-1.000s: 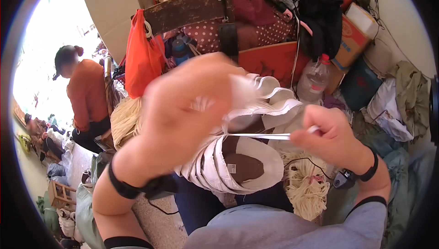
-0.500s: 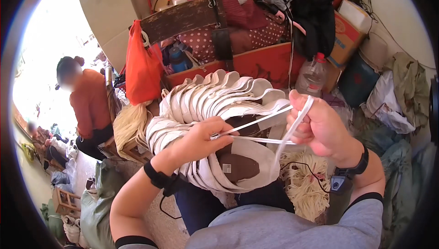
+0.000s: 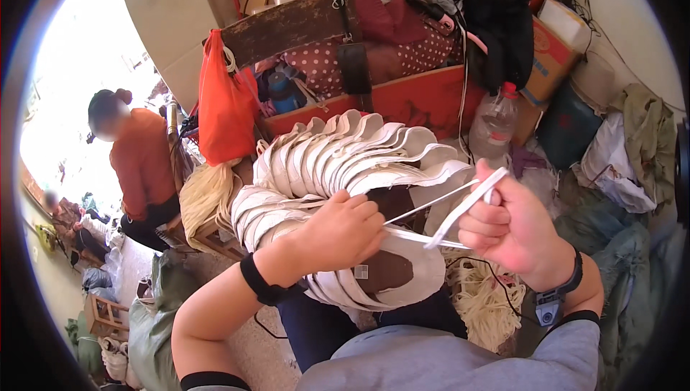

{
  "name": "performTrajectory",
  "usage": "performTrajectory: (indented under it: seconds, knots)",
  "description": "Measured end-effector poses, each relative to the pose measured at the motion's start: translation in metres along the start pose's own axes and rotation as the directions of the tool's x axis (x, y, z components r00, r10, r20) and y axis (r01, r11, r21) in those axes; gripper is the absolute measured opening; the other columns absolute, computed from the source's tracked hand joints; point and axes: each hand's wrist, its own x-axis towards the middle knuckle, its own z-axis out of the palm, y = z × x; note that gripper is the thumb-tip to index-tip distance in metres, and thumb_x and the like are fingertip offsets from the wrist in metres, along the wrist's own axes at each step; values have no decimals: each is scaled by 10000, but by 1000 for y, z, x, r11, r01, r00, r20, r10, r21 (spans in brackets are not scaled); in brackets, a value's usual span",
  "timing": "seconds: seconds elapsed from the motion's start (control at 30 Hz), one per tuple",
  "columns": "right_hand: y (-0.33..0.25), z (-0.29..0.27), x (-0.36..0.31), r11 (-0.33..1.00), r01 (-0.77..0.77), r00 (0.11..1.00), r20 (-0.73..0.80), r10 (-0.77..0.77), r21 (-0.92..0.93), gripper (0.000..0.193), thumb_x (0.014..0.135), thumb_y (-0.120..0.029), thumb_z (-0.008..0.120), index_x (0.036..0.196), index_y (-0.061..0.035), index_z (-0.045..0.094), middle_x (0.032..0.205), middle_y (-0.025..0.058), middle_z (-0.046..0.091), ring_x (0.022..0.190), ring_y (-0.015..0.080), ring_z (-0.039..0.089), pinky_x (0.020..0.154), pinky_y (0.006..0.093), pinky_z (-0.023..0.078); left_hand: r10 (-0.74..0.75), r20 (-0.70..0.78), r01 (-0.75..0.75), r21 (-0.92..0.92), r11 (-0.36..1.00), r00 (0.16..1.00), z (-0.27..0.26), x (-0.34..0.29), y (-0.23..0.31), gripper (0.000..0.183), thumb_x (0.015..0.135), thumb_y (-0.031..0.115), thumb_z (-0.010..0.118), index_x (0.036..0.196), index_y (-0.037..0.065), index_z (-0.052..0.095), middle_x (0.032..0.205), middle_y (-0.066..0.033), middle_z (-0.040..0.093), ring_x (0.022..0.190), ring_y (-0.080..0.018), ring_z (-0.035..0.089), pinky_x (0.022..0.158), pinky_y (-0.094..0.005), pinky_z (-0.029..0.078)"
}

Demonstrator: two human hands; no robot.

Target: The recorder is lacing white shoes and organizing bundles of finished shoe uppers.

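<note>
A long row of nested white canvas shoe uppers (image 3: 287, 211) curves in front of me above my lap. The nearest upper (image 3: 424, 265) has its opening toward me, with a brown inside and a small pale label. A white shoelace (image 3: 466, 208) stretches between my hands over this upper. Curled in a fist at the upper's left side, my left hand (image 3: 341, 231) grips one end of the strands. My right hand (image 3: 507, 229) is closed on the lace at the right, with a loop standing over its index finger. The eyelets under my left hand are hidden.
Cream laces lie in a heap (image 3: 485, 301) by my right knee and a bundle (image 3: 203, 197) at left. Behind the uppers stand a red box (image 3: 424, 103), an orange bag (image 3: 223, 121) and a plastic bottle (image 3: 494, 125). A person in orange (image 3: 147, 157) sits far left.
My left hand has shifted right and curled from a pinch into a fist. My right hand has moved slightly right and down, with the lace still stretched between them.
</note>
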Motion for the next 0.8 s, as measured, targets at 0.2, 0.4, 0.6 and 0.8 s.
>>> performTrajectory:
  seconds: [0.2,0.4,0.6,0.8]
  knots:
    - [9,10,3,1000,-1,996,91,0,20,461,1049,-378,372,648,-153,413,481,-29,305,444,111,263,476,276,264,-63,101,68,-46,997,993,0,5,-3,199,852,224,629,895,36,577,860,-88,543,878,-263,547,789,-377,416]
    - [-1,-26,21,892,162,987,91,-136,-422,417,1019,-397,447,713,-120,502,559,20,476,481,149,457,546,293,403,-257,182,315,-559,767,949,-16,-9,-15,135,914,118,518,868,-2,560,836,-128,554,826,-300,563,775,-389,464]
    - [20,-33,1,-129,796,599,800,29,-591,194,925,-223,601,787,-93,561,730,29,545,696,200,553,601,300,431,-363,370,508,-741,439,855,-28,-1,-15,251,984,128,489,1130,13,658,954,-97,631,902,-196,595,831,-308,464]
    - [51,-34,1,-346,879,437,844,310,-328,174,859,-204,637,788,-79,538,750,24,524,727,200,537,620,315,447,-240,256,351,-677,647,936,-24,-2,-19,228,907,50,574,1103,42,690,907,-101,626,868,-218,611,790,-314,482]
